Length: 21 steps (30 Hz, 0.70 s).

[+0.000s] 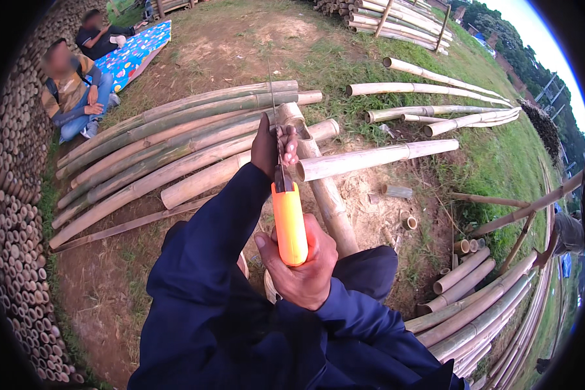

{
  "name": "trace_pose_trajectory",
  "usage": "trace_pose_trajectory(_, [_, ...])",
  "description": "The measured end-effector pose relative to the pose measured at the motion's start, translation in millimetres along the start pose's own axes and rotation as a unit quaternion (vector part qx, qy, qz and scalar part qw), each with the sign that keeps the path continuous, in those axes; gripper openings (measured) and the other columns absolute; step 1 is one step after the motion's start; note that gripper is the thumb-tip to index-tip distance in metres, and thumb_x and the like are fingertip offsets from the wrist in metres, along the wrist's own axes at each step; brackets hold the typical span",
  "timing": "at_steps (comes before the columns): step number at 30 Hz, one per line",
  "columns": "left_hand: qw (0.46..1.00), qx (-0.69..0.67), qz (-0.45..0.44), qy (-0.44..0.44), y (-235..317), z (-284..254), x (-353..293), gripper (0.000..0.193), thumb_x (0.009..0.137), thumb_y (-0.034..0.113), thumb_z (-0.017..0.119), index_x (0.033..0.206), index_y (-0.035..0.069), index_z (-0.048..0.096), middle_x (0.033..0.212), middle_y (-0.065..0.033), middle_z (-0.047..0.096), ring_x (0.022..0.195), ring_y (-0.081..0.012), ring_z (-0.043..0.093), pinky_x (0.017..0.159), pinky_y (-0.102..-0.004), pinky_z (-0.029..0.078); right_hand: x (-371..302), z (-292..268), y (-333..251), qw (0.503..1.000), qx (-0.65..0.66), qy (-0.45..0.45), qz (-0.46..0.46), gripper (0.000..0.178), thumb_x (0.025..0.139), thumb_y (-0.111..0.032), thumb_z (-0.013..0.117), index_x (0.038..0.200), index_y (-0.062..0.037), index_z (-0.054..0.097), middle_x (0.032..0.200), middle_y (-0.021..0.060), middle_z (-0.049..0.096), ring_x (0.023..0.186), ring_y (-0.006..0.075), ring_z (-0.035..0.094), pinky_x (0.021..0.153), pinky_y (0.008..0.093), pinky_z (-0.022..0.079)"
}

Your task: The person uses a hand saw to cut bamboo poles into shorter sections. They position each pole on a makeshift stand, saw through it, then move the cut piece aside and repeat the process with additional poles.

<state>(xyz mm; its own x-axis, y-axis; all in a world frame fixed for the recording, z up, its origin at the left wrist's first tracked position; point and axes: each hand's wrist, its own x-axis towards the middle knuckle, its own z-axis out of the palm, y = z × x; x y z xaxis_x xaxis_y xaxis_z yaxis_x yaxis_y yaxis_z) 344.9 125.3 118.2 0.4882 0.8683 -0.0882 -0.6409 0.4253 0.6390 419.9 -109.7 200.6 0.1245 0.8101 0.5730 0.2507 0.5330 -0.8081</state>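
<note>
My right hand is wrapped around the orange handle of a hand saw. The saw's thin blade points away from me, its far part standing up over the bamboo poles. My left hand is forward of the handle, its thumb left of the blade and its curled fingers to the right. What those fingers close on is hidden. Beneath and beside it, a bamboo pole lies across a thick bamboo support. A cut pole lies to the right of the support, its open end near my left fingers.
Several long bamboo poles lie side by side at left. More poles rest on grass at far right, with others stacked near right. A bamboo wall pile lines the left. Two people sit near a blue patterned sheet.
</note>
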Motion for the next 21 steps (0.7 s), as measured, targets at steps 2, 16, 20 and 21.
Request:
trace_pose_trajectory(2, [1.000, -0.007, 0.010, 0.003, 0, -7, 3, 0.078, 0.100, 0.078, 0.027, 0.097, 0.007, 0.057, 0.060, -0.0043, 0.051, 0.044, -0.0178, 0.045, 0.049, -0.0361, 0.039, 2, 2, -1, 1.000, 0.007, -0.004, 0.012, 0.029, 0.082, -0.003, 0.084, 0.104, 0.0011, 0.064, 0.079, 0.0120, 0.064, 0.065, 0.0267, 0.066, 0.063, 0.0334, 0.052])
trace_pose_trajectory(16, [0.999, -0.047, 0.001, -0.016, 5, -21, 6, 0.080, 0.099, 0.080, 0.032, 0.102, 0.004, 0.058, 0.065, -0.0096, 0.059, 0.044, -0.0206, 0.050, 0.048, -0.0377, 0.042, 11, 8, -5, 1.000, 0.023, -0.014, 0.003, 0.024, 0.083, -0.001, 0.084, 0.096, 0.0008, 0.064, 0.076, 0.0036, 0.062, 0.065, 0.0100, 0.057, 0.061, 0.0264, 0.047])
trace_pose_trajectory(20, [0.999, -0.024, -0.017, -0.032, 9, -21, 3, 0.081, 0.098, 0.080, 0.035, 0.106, 0.003, 0.059, 0.067, -0.0106, 0.061, 0.044, -0.0209, 0.053, 0.049, -0.0374, 0.046, 13, 9, -7, 0.999, 0.035, -0.020, 0.010, 0.024, 0.083, 0.000, 0.083, 0.098, 0.0013, 0.064, 0.077, 0.0038, 0.062, 0.067, 0.0100, 0.058, 0.063, 0.0264, 0.048])
trace_pose_trajectory(21, [0.999, -0.020, -0.021, -0.036, 11, -22, 3, 0.081, 0.098, 0.080, 0.036, 0.106, 0.003, 0.059, 0.068, -0.0108, 0.061, 0.044, -0.0210, 0.054, 0.050, -0.0375, 0.047, 14, 9, -8, 0.999, 0.039, -0.019, 0.011, 0.024, 0.083, 0.000, 0.083, 0.098, 0.0015, 0.064, 0.078, 0.0038, 0.062, 0.067, 0.0100, 0.057, 0.063, 0.0265, 0.048])
